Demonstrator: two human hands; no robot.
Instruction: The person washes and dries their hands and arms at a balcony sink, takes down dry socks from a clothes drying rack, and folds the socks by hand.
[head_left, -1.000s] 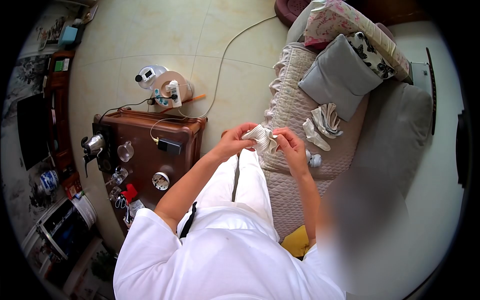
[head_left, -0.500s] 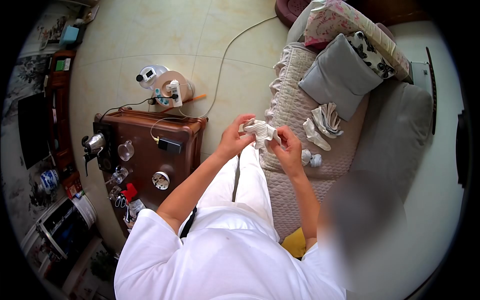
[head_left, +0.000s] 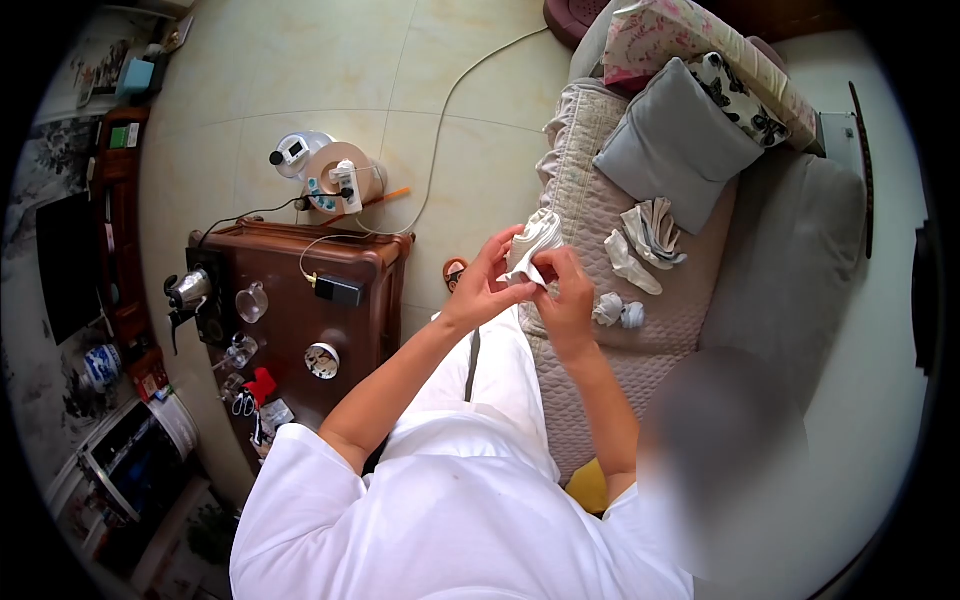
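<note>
Between my hands, above my knees, is a white ribbed sock (head_left: 538, 238), bunched and partly folded. My left hand (head_left: 490, 280) has its fingers closed on the sock's left and lower side. From the right, my right hand (head_left: 566, 285) pinches its lower edge. On the sofa to the right lie several loose white and grey socks (head_left: 655, 235), with another white sock (head_left: 630, 265) beside them. Nearer to my right hand, a rolled bundle of socks (head_left: 618, 311) rests on the quilted cover.
A brown wooden table (head_left: 330, 270) on the left bears a black adapter (head_left: 338, 289), glass cups and a round dish (head_left: 322, 361). A white cable (head_left: 440, 140) crosses the tiled floor. Grey cushions (head_left: 680, 145) lie on the sofa (head_left: 600, 380).
The sock has been turned and bunched more upright between my hands. Both hands have drawn closer together at its lower end. A sandalled foot now shows below my left hand.
</note>
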